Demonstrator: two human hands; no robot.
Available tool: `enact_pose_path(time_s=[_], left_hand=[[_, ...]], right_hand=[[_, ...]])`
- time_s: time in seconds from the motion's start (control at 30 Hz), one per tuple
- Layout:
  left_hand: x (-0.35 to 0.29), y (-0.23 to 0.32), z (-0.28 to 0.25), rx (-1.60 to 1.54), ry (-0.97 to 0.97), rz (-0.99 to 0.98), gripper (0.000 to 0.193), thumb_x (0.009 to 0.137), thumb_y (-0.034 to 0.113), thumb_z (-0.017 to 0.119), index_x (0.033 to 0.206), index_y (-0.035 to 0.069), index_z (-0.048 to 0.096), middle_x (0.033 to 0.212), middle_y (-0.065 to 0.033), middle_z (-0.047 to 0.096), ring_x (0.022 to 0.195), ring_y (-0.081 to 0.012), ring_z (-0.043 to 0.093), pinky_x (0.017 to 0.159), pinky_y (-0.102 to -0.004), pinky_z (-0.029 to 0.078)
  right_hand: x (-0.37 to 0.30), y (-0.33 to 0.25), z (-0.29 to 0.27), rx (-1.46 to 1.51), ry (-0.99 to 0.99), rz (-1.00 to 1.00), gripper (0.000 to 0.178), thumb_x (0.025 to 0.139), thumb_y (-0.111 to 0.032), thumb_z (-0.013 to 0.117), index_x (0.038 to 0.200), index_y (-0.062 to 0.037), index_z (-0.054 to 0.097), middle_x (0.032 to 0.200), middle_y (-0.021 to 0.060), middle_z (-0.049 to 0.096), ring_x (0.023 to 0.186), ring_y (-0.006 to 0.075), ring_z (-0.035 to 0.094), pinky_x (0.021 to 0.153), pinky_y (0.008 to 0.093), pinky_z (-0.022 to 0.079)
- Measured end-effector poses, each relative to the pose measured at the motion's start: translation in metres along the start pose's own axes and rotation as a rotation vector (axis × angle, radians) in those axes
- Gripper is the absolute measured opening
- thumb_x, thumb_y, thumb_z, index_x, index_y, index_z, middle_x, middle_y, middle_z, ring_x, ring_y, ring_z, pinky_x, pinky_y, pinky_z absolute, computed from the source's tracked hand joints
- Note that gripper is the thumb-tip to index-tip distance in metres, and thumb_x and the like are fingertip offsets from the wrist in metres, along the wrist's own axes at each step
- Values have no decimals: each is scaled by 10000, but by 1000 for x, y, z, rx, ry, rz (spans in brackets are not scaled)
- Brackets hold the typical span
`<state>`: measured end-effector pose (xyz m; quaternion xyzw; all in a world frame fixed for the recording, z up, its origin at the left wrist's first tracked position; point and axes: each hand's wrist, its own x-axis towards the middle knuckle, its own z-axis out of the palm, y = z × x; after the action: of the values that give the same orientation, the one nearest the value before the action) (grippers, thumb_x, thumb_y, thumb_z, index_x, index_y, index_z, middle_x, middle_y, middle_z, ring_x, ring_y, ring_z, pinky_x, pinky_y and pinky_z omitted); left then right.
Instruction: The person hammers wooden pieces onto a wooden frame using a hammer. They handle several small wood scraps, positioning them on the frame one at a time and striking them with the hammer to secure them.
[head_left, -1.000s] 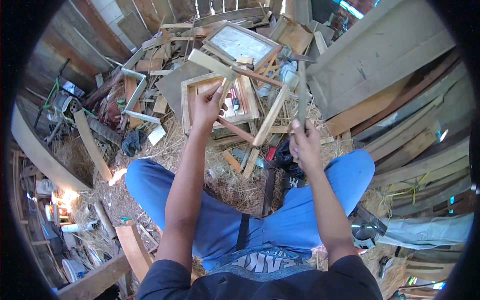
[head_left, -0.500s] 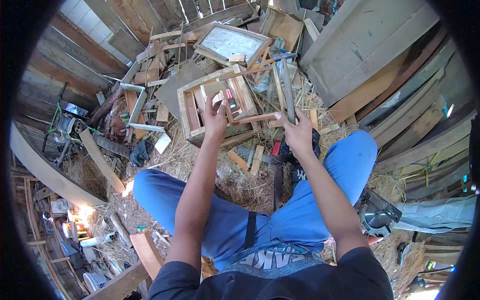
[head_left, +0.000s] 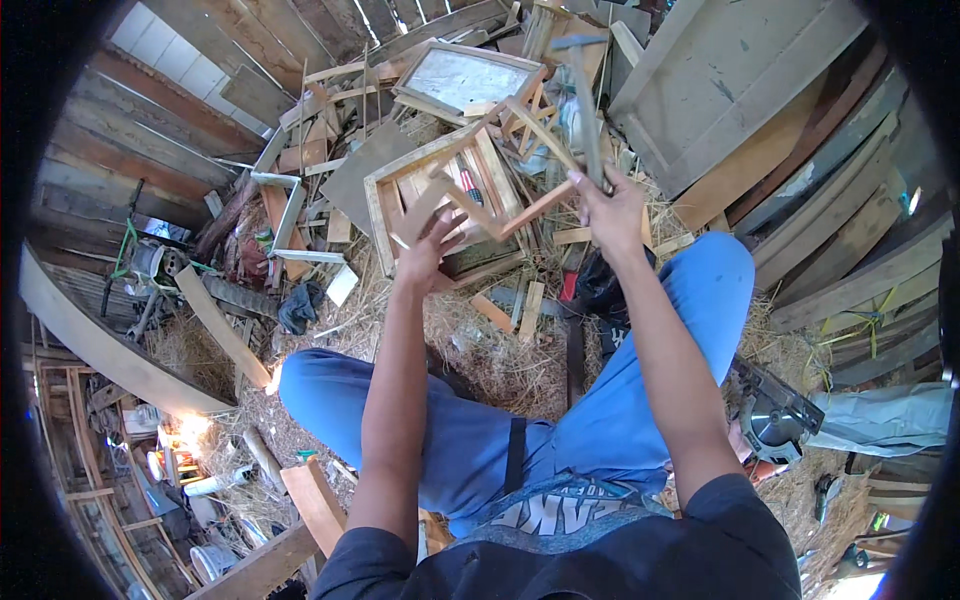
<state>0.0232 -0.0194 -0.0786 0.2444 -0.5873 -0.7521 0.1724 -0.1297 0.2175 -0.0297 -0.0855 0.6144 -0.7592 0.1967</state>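
- Over to the right leans a broad, flat grey wooden panel, the biggest thing here.
- A shallow, pale wooden box sits tilted beyond the person's knees, amid straw and offcuts.
- Above its near right part hangs a zigzag frame of narrow wooden strips, pale and reddish, joined at angled corners. The work in hand looks to me like positioning this frame with a tool ready; the next move calls for a steady hold on a corner, since the joints could twist.
- A long-handled grey hammer stands up beside the frame, head away from the person.
- The right hand has its fingers wrapped around the handle; a frame corner meets its thumb side, though whether it pinches that too, I cannot tell.
- The left hand has its fingers curled on the frame's left strips.
- A small red-and-dark object lies in the box.
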Motion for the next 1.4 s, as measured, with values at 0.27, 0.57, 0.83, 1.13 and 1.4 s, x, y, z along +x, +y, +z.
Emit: enact_pose_path(time_s=[0.27,0.57,0.83,1.13,1.4], left_hand=[[-8,18,-28,145,45,53,405,1077,333,482,1427,132,509,1370,-86,615,1165,-228,627,946,-374,531],[-14,40,0,375,-194,346,678,923,77,707,1529,105,406,1384,-134,588,1212,-218,593,956,-370,536],[-8,38,16,526,-33,441,587,920,106,727,1452,52,485,1289,-148,627,1166,-219,627,935,-356,550],[6,26,14,425,69,496,453,908,80,734,1319,-27,577,1160,-157,711,1063,-203,691,919,-336,553],[17,30,11,337,20,458,494,925,115,725,1361,-36,548,1220,-163,683,1128,-209,660,960,-332,526]], right_hand=[[20,-5,-4,-198,-23,-321,254,899,-30,730,1145,11,679,855,33,668,643,67,579,588,255,548],[20,6,11,-193,-116,-345,231,889,-67,753,1094,14,682,849,33,670,674,73,612,604,262,564],[22,7,17,-195,-200,-296,263,891,-44,742,1133,32,669,867,43,683,687,78,625,635,258,563],[-12,-20,15,-139,-86,-205,223,952,-74,680,1152,4,618,726,2,588,559,52,527,466,218,408],[-78,13,-44,-468,-157,-163,166,1020,-157,584,1109,-17,596,721,-7,550,601,55,485,533,243,398]])
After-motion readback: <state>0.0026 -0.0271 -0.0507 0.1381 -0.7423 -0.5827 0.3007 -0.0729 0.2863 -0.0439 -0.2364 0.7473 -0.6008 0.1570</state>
